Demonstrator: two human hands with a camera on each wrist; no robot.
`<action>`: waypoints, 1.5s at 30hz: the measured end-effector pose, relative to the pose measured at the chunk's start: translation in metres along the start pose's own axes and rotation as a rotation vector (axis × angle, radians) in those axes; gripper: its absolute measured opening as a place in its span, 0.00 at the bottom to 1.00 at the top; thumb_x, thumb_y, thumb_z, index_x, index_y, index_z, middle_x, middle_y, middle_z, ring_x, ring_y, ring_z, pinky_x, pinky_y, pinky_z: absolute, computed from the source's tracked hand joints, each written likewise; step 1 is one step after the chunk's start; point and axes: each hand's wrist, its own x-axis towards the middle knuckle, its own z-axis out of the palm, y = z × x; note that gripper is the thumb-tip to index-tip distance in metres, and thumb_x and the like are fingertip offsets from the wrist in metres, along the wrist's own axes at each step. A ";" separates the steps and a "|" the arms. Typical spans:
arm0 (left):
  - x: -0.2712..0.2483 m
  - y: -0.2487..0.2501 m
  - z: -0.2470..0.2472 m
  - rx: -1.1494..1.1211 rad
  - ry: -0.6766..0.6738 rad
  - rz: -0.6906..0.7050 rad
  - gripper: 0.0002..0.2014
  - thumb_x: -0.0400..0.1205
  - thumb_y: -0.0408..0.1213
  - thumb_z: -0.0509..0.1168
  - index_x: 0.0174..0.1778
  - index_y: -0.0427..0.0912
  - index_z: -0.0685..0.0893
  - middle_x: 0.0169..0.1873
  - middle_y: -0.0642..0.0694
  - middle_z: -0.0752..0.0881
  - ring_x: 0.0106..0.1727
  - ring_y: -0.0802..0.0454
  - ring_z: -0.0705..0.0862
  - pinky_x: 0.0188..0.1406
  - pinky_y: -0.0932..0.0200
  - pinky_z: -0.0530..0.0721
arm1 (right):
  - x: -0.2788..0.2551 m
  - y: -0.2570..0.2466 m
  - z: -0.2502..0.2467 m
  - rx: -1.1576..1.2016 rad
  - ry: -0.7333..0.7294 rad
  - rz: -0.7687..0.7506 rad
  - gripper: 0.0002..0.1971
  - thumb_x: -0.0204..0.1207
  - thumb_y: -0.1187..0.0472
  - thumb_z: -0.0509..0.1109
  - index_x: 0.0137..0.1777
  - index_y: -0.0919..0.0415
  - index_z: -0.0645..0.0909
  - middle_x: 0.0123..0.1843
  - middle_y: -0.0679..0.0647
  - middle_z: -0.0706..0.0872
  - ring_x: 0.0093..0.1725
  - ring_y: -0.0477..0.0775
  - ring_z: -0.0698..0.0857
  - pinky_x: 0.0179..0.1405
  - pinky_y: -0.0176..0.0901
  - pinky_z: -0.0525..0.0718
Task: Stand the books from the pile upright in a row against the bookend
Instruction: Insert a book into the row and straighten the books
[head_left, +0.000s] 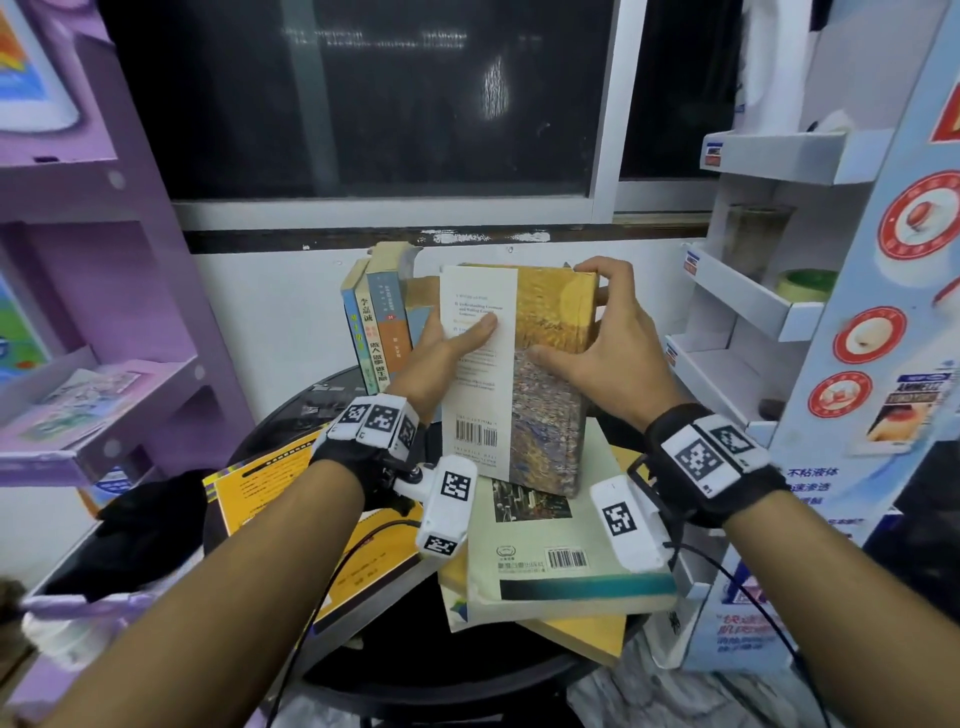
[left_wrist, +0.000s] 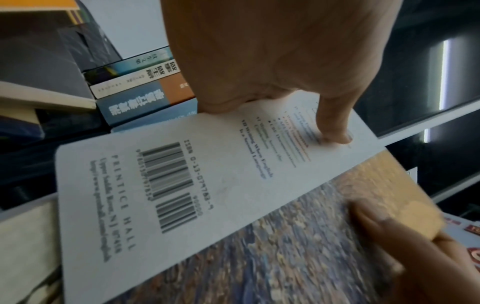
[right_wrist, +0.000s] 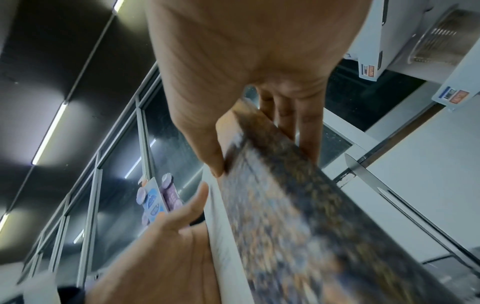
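A thick book with a painted yellow-and-blue cover (head_left: 550, 374) and a white barcode strip stands tilted, its lower end on the pile. My left hand (head_left: 447, 353) grips its left edge, thumb flat on the white strip (left_wrist: 335, 131). My right hand (head_left: 608, 338) grips the right side, with the thumb on the cover and fingers curled over the top corner (right_wrist: 293, 115). Three books (head_left: 374, 327) stand upright to the left. Behind them shows a grey metal plate (head_left: 415, 258), probably the bookend (right_wrist: 376, 185), mostly hidden.
The pile lies on a round black table (head_left: 260, 431): a pale green book (head_left: 545, 551) on top of a yellow one (head_left: 587, 634), and an orange-yellow book (head_left: 291, 499) to the left. A purple shelf (head_left: 104, 364) stands left, and a white display rack (head_left: 753, 312) right.
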 end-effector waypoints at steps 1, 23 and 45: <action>0.000 -0.001 -0.001 -0.017 -0.004 0.006 0.25 0.82 0.45 0.67 0.75 0.49 0.70 0.61 0.48 0.87 0.56 0.51 0.88 0.53 0.50 0.86 | 0.002 -0.002 -0.004 0.011 -0.028 0.016 0.39 0.63 0.51 0.84 0.67 0.43 0.60 0.57 0.49 0.79 0.51 0.50 0.84 0.51 0.50 0.87; -0.005 -0.005 -0.019 -0.140 -0.091 0.052 0.32 0.75 0.42 0.66 0.75 0.37 0.69 0.48 0.49 0.86 0.43 0.58 0.87 0.43 0.60 0.85 | 0.032 -0.067 -0.024 -0.244 -0.387 0.036 0.35 0.64 0.48 0.83 0.72 0.45 0.76 0.62 0.49 0.81 0.54 0.50 0.83 0.47 0.39 0.81; 0.028 0.026 -0.070 0.967 0.227 0.456 0.21 0.77 0.38 0.70 0.67 0.48 0.81 0.65 0.50 0.81 0.67 0.54 0.75 0.65 0.63 0.70 | 0.068 -0.055 0.002 -0.164 -0.173 0.118 0.32 0.61 0.47 0.83 0.67 0.47 0.81 0.62 0.58 0.83 0.59 0.58 0.82 0.56 0.50 0.86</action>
